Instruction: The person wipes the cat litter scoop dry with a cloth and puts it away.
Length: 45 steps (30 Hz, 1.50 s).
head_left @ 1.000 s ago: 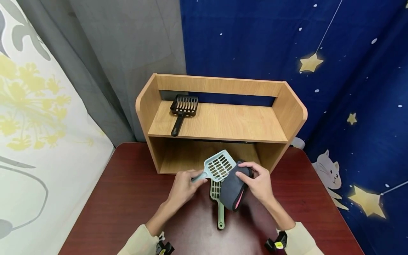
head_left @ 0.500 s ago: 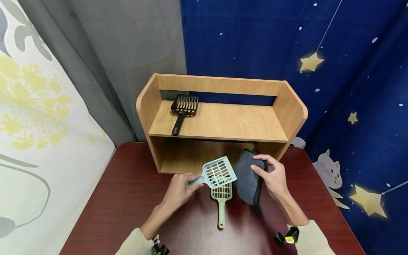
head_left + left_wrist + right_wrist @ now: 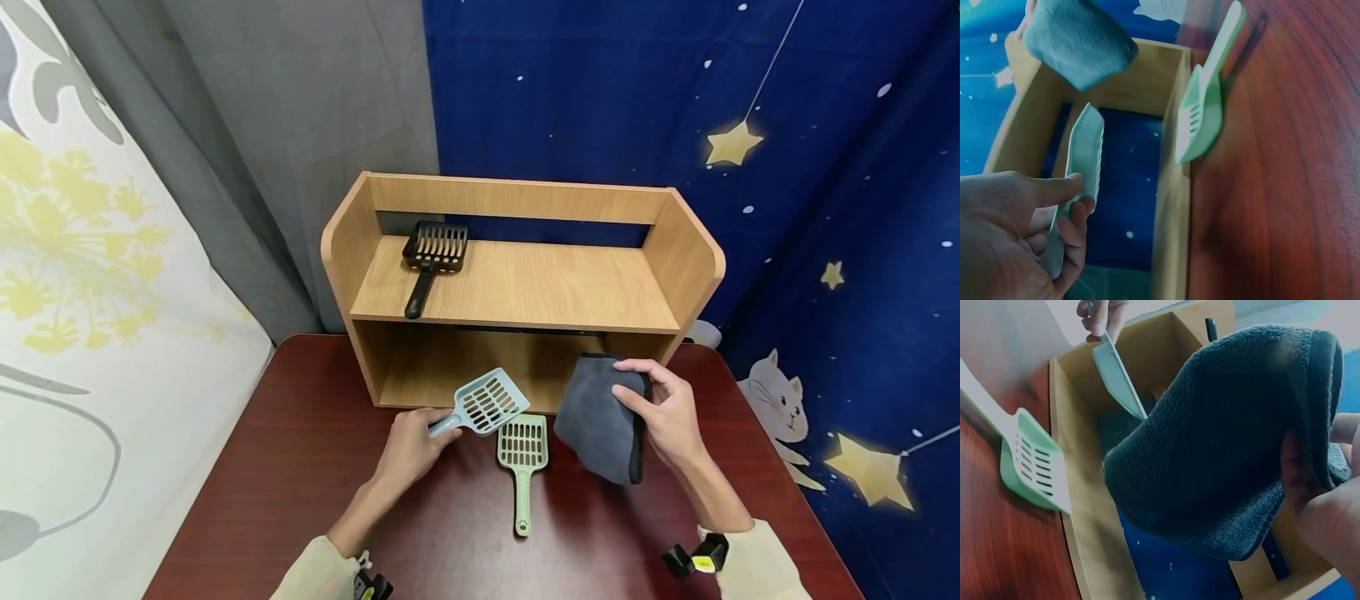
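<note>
My left hand [image 3: 411,443] grips a light blue litter scoop [image 3: 491,402] by its handle, slotted head pointing right, in front of the shelf's lower opening. In the left wrist view the thumb and fingers pinch the blue scoop [image 3: 1087,150] near the head. To the right, my right hand [image 3: 666,410] pinches a folded dark grey cloth [image 3: 600,421] by its right edge, and the cloth hangs down. The right wrist view shows the fuzzy cloth [image 3: 1210,444] apart from the table. Between the hands a green litter scoop [image 3: 522,454] lies on the table, handle toward me.
A two-tier wooden shelf [image 3: 517,283] stands at the back of the dark red table [image 3: 300,500]. On its upper board, at the left, lies a black litter scoop [image 3: 431,254]. Grey and blue starry curtains [image 3: 570,100] hang behind.
The cloth has moved off the blue scoop to the right with my right hand. My left hand has shifted slightly left with the scoop, leaving the green scoop more exposed.
</note>
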Available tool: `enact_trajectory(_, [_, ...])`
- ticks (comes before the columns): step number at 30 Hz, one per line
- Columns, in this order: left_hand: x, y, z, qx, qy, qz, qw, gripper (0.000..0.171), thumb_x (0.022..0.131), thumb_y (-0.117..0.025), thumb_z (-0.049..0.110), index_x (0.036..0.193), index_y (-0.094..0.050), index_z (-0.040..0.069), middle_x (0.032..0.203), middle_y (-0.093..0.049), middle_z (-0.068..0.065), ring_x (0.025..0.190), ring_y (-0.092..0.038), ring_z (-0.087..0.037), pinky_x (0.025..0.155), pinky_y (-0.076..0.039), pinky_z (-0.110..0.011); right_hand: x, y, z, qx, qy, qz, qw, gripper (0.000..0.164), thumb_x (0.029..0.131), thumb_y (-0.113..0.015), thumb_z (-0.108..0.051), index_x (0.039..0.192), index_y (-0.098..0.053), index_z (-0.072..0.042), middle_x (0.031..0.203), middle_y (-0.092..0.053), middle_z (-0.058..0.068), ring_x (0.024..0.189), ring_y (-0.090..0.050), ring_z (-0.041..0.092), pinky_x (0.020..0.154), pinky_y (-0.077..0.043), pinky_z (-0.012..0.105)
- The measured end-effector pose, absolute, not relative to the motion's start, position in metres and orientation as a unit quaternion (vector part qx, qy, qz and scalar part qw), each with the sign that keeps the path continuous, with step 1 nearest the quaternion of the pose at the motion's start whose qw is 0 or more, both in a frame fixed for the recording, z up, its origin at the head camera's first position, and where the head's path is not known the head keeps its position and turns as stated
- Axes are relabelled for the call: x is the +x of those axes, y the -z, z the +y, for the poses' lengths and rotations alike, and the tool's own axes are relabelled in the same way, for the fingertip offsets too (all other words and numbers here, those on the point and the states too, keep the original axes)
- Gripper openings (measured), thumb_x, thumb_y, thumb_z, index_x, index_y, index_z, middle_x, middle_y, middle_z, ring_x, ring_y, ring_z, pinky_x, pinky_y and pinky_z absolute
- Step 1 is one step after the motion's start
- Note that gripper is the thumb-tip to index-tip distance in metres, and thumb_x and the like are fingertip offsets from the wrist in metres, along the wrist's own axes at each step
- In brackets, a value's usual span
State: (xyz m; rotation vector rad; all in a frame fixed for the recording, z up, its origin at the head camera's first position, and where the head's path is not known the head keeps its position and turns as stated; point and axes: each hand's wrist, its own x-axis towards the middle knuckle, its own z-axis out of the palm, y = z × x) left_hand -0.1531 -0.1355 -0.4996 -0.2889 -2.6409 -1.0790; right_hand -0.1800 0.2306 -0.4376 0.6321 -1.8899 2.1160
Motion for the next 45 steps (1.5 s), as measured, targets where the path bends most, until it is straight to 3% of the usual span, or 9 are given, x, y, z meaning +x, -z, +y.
enact_trajectory(7, [-0.167, 0.522, -0.138, -0.063, 0.39, -0.907, 0.144, 0.033, 0.084, -0.088, 0.009, 0.114, -0.08, -0.003, 0.104, -0.08, -0.017, 0.085, -0.074, -0.026, 0.072, -0.057, -0.043, -0.179, 0.442, 0.247, 0.213, -0.714, -0.656, 0.121, 0.027, 0.09, -0.068, 0.021, 0.117, -0.063, 0.024, 0.113, -0.073, 0.008, 0.1, -0.069, 0.013, 0.082, -0.058, 0.022])
enact_trajectory(19, [-0.194, 0.549, -0.13, 0.004, 0.433, -0.891, 0.137, 0.037, 0.089, -0.083, 0.009, 0.123, -0.076, -0.005, 0.105, -0.078, -0.024, 0.074, -0.068, -0.026, 0.067, -0.056, -0.043, -0.181, 0.451, 0.268, 0.188, -0.729, -0.653, 0.084, 0.029, 0.093, -0.065, 0.021, 0.122, -0.061, 0.023, 0.115, -0.072, 0.009, 0.101, -0.069, 0.015, 0.082, -0.059, 0.025])
enact_trajectory(29, [-0.22, 0.567, -0.128, 0.033, 0.442, -0.884, 0.151, 0.04, 0.091, -0.078, 0.004, 0.128, -0.071, -0.01, 0.111, -0.075, -0.03, 0.087, -0.072, -0.039, 0.081, -0.056, -0.058, -0.185, 0.456, 0.286, 0.192, -0.687, -0.699, 0.054, 0.026, 0.093, -0.066, 0.019, 0.119, -0.065, 0.019, 0.111, -0.073, 0.001, 0.097, -0.063, 0.011, 0.082, -0.055, 0.021])
enact_trajectory(36, [-0.233, 0.569, -0.131, 0.069, 0.462, -0.876, 0.123, 0.039, 0.095, -0.075, 0.007, 0.13, -0.07, -0.01, 0.114, -0.075, -0.028, 0.102, -0.072, -0.041, 0.092, -0.054, -0.057, -0.189, 0.46, 0.297, 0.211, -0.646, -0.732, 0.054, 0.025, 0.092, -0.068, 0.018, 0.115, -0.073, 0.01, 0.114, -0.075, 0.002, 0.107, -0.061, 0.01, 0.094, -0.046, 0.02])
enact_trajectory(45, [-0.246, 0.572, -0.127, 0.09, 0.483, -0.864, 0.105, 0.037, 0.095, -0.072, 0.005, 0.129, -0.071, -0.008, 0.116, -0.075, -0.026, 0.113, -0.069, -0.043, 0.099, -0.052, -0.056, -0.196, 0.47, 0.315, 0.21, -0.651, -0.729, 0.017, 0.025, 0.094, -0.066, 0.017, 0.119, -0.068, 0.016, 0.117, -0.074, -0.004, 0.111, -0.061, 0.008, 0.096, -0.045, 0.019])
